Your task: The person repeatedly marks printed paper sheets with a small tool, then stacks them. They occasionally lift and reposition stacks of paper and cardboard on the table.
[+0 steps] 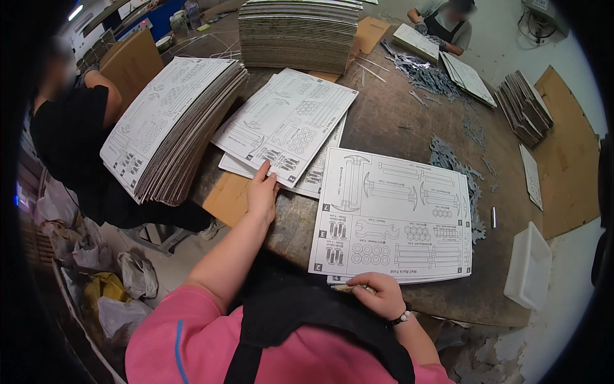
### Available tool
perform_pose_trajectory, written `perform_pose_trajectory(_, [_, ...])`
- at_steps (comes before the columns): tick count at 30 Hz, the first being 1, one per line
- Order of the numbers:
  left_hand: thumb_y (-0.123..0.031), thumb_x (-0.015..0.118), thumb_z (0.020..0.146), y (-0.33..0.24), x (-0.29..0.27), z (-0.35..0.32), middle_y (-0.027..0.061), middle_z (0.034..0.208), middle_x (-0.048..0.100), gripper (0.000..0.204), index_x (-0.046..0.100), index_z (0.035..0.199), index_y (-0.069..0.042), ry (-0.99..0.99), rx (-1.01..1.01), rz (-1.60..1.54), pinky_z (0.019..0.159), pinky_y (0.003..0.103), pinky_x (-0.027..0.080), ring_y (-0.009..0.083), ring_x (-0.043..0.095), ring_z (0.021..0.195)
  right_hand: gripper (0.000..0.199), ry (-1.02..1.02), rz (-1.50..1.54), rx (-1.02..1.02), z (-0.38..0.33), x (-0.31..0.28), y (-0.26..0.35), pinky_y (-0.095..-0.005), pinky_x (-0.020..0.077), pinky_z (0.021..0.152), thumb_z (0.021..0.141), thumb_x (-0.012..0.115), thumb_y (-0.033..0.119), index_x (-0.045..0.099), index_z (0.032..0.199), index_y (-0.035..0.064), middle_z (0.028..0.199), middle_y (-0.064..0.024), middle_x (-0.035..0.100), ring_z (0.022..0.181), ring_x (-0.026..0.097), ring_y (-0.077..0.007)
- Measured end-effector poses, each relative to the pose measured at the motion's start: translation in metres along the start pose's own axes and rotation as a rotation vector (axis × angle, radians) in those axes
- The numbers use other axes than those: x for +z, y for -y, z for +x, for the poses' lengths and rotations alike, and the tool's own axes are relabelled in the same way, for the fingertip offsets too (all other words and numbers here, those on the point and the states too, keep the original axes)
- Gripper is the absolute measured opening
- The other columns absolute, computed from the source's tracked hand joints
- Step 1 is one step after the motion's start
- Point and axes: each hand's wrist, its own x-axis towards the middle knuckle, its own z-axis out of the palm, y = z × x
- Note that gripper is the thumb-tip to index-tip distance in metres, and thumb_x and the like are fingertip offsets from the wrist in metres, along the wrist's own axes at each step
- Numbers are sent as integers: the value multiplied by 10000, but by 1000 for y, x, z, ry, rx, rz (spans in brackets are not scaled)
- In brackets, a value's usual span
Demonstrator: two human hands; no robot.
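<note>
My left hand grips the lower edge of a white printed board with outline drawings of bolts, nuts and tools. That board lies askew over other printed boards. Close to my body, my right hand is curled around a thin tan object, mostly hidden by the fingers. It rests at the near edge of a small stack of similar boards, whose top one lies face up.
A tall fanned stack of boards stands at left, another at the back. Grey metal parts lie scattered on the worn table. A white tray sits at right. One person is at left, another far right.
</note>
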Motion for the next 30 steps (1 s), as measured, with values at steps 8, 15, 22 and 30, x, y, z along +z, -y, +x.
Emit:
perform_pose_trajectory(8, [-146, 562, 797, 38, 8, -65, 234, 1371, 241, 697, 175, 1343, 45, 405, 299, 713, 1030, 357, 234, 325, 246, 1277, 154, -288, 125, 318, 13, -9, -5, -251, 450, 683, 782, 594, 134, 630, 898, 40, 803, -69, 631, 755, 591, -145])
perform_pose_trajectory(15, [-182, 565, 774, 65, 36, -110, 278, 1382, 146, 740, 147, 1334, 65, 558, 402, 1043, 1043, 413, 192, 416, 213, 1258, 181, -435, 137, 382, 63, -10, -22, -225, 421, 540, 805, 574, 177, 610, 894, 23, 686, -41, 595, 581, 535, -86])
perform_pose_trajectory(22, [-206, 594, 732, 65, 27, -103, 303, 1373, 137, 821, 112, 1327, 92, 649, 510, 1085, 1045, 426, 168, 431, 185, 1264, 200, -327, -87, 451, 77, -9, -35, -296, 458, 652, 782, 571, 210, 621, 872, 39, 777, -111, 629, 721, 602, -223])
perform_pose_trajectory(30, [-287, 578, 743, 70, 29, -102, 292, 1378, 131, 813, 149, 1321, 89, 639, 492, 1111, 1058, 432, 154, 405, 171, 1278, 119, 53, -1029, 14, 100, 7, 4, -382, 473, 526, 696, 543, 167, 571, 630, 72, 603, -138, 580, 591, 594, -285])
